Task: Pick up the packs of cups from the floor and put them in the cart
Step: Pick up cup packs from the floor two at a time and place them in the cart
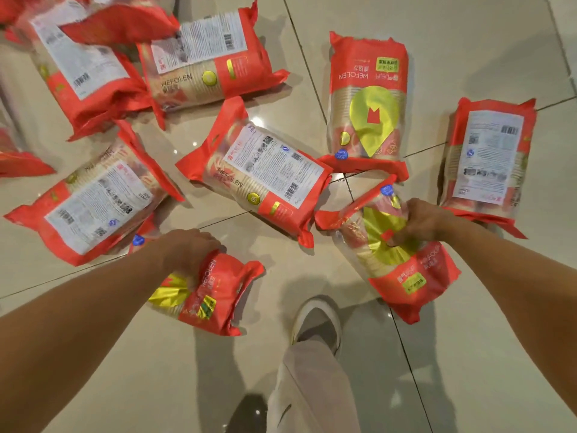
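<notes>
Several red packs of cups with clear middles lie scattered on the tiled floor. My left hand [187,253] grips one pack [212,295] from above, near my foot. My right hand [421,221] is closed on a second pack [390,254], which shows a yellow-green emblem and tilts with its far end up. More packs lie beyond: one in the middle [259,179], one at the left [93,198], one upright in the picture at centre right [368,101], one at the far right [487,160]. No cart is in view.
Glossy beige floor tiles [468,42] with dark joints spread all around. My shoe [318,323] and light trouser leg [309,389] stand between the two held packs. More packs are heaped at the upper left [87,57].
</notes>
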`<state>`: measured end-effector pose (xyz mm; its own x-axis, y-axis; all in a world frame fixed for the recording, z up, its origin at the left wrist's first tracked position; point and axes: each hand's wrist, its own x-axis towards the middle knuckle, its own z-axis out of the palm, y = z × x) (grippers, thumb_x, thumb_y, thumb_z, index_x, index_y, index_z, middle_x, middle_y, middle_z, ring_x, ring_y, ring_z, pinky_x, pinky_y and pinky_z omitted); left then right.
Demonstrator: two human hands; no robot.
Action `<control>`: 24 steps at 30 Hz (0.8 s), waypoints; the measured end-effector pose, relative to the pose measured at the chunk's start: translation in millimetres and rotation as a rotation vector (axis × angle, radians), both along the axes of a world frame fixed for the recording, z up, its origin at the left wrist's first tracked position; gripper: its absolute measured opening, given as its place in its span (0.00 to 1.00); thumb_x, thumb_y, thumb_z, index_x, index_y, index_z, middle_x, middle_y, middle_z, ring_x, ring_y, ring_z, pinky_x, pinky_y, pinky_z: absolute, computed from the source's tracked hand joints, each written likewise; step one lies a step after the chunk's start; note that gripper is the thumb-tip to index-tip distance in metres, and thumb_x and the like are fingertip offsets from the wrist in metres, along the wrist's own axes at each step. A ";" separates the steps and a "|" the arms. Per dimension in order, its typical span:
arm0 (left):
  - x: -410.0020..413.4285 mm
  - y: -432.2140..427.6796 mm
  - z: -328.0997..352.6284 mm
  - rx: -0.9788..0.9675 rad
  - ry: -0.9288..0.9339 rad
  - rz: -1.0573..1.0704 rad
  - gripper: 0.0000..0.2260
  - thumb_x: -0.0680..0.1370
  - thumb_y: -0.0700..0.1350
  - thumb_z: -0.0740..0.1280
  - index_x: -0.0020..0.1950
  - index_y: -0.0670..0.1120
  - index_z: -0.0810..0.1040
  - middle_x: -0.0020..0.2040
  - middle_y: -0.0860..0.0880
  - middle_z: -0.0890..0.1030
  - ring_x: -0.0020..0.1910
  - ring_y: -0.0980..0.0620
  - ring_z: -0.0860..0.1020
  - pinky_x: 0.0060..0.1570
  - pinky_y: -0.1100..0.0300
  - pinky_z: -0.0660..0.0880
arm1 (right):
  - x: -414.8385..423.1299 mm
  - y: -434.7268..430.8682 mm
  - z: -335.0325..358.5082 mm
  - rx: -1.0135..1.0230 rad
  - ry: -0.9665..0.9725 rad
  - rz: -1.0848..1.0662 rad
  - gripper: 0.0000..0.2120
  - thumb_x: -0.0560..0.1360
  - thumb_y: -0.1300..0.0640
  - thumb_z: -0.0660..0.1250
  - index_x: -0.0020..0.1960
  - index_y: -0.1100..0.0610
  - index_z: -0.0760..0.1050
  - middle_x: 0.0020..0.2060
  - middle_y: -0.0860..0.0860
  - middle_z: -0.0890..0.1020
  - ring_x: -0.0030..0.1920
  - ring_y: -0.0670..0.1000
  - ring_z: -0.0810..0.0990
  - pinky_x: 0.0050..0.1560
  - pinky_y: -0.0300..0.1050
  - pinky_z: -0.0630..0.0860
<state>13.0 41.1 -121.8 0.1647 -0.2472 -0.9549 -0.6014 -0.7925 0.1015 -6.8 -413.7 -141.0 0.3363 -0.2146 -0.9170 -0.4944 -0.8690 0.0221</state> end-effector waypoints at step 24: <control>-91.3 95.0 577.1 -0.605 -0.178 1.966 0.13 0.75 0.40 0.75 0.54 0.54 0.78 0.40 0.57 0.87 0.37 0.60 0.85 0.29 0.67 0.78 | 7.5 194.8 547.5 0.482 -0.336 -0.280 0.52 0.56 0.44 0.84 0.74 0.48 0.62 0.62 0.50 0.82 0.57 0.54 0.84 0.59 0.56 0.82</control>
<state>-78.3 136.0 455.4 0.6058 0.1277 -0.7853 0.7947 -0.1458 0.5893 0.7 -218.9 406.6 0.6128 0.0736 -0.7868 -0.6153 -0.5804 -0.5335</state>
